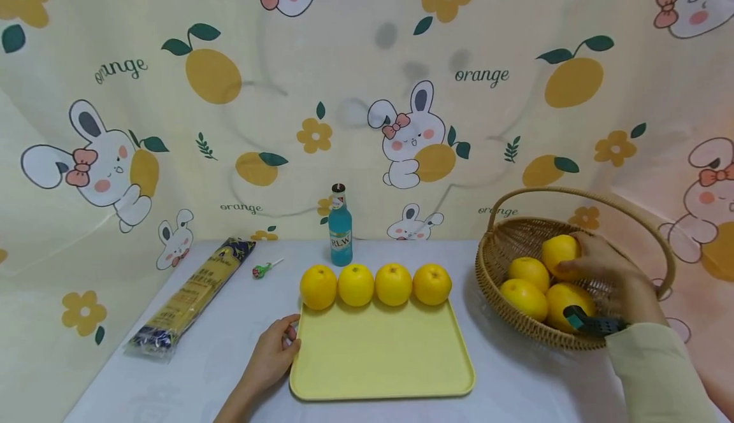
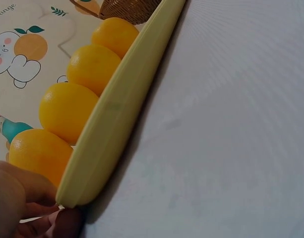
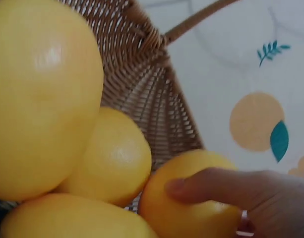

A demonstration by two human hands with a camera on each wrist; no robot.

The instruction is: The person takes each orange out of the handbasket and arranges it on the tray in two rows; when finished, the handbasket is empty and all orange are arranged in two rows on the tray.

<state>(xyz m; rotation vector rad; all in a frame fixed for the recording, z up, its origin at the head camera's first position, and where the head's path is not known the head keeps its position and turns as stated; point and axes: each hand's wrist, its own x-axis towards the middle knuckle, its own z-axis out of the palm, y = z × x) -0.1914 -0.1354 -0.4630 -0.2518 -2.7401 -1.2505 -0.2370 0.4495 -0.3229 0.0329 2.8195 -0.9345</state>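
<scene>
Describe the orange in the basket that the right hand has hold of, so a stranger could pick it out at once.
Start at the round woven wicker basket with the hoop handle, right of the pale yellow plastic tray. Four round yellow-orange oranges lie inside. The one meant, the held orange, sits highest and farthest back, and it alone has the right hand's fingers curled around it.

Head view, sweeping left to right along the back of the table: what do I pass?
Noodle packet → lollipop → blue bottle → row of four oranges → wicker basket holding four oranges, right hand on one.
</scene>
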